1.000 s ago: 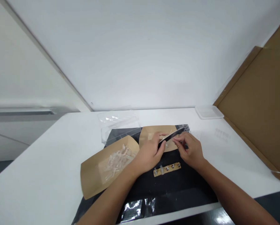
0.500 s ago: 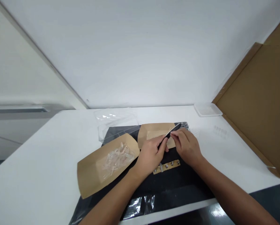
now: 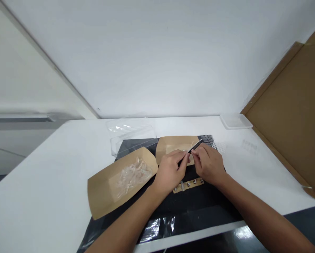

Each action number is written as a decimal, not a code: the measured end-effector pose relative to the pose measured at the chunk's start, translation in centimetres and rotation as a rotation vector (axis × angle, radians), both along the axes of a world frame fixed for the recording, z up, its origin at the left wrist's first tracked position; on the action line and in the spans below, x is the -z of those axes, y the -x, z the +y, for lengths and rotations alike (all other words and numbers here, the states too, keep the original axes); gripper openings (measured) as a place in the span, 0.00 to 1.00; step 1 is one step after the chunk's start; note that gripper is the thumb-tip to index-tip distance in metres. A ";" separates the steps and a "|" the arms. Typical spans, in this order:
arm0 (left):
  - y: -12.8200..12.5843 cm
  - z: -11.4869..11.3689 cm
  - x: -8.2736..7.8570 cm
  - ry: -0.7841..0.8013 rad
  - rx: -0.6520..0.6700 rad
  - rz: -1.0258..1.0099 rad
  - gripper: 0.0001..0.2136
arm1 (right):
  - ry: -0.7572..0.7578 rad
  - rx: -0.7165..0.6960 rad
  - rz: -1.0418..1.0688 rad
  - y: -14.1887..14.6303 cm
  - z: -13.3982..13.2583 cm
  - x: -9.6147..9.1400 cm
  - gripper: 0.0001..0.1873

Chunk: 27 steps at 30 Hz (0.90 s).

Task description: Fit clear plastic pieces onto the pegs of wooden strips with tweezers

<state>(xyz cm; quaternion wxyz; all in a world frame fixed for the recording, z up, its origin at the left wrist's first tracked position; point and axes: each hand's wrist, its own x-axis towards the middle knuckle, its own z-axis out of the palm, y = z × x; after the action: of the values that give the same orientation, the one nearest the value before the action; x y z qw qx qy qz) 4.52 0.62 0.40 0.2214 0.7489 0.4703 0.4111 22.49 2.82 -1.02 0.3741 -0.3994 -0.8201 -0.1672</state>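
Where left hand (image 3: 169, 172) and right hand (image 3: 209, 166) meet, fingers (image 3: 197, 154) pinch a black strip (image 3: 194, 146).

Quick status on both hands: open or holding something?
Left hand: closed, holding a thin black strip.
Right hand: closed, pinching the same strip.

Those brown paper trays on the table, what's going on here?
A person holds a narrow black strip between the left hand and the right hand, above a black sheet. One brown paper tray holds a heap of clear pieces; a second tray lies beneath the strip. A tan bar with metal studs sits on the sheet just below the hands.
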 end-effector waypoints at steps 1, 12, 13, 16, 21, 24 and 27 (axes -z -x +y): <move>-0.1 -0.1 0.0 -0.014 0.001 -0.011 0.16 | -0.007 0.024 0.022 0.0 0.1 0.0 0.12; -0.2 -0.2 -0.2 -0.029 -0.009 -0.055 0.17 | 0.111 -0.040 0.105 -1.1 0.2 -0.5 0.09; -0.3 -0.2 -0.2 -0.025 -0.016 -0.067 0.17 | 0.109 -0.046 0.113 -1.2 0.1 -0.6 0.09; -0.4 -0.2 -0.2 -0.009 -0.008 -0.106 0.17 | 0.081 -0.032 0.086 -1.2 0.2 -0.7 0.09; -0.6 -0.3 0.2 0.008 -0.022 -0.144 0.17 | 0.091 -0.018 0.058 -0.6 0.5 -0.4 0.09; -0.6 -0.3 0.4 0.013 -0.051 -0.136 0.17 | 0.149 -0.050 0.041 -0.5 0.5 -0.3 0.10; -0.6 -0.4 0.5 -0.005 -0.054 -0.123 0.17 | 0.180 -0.082 -0.001 -0.7 0.6 -0.4 0.12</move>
<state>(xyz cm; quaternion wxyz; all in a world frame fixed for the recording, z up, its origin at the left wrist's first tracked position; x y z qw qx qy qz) 5.13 0.21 -0.13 0.2367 0.7098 0.4748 0.4633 23.20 3.39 -0.63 0.3429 -0.3975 -0.8476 -0.0774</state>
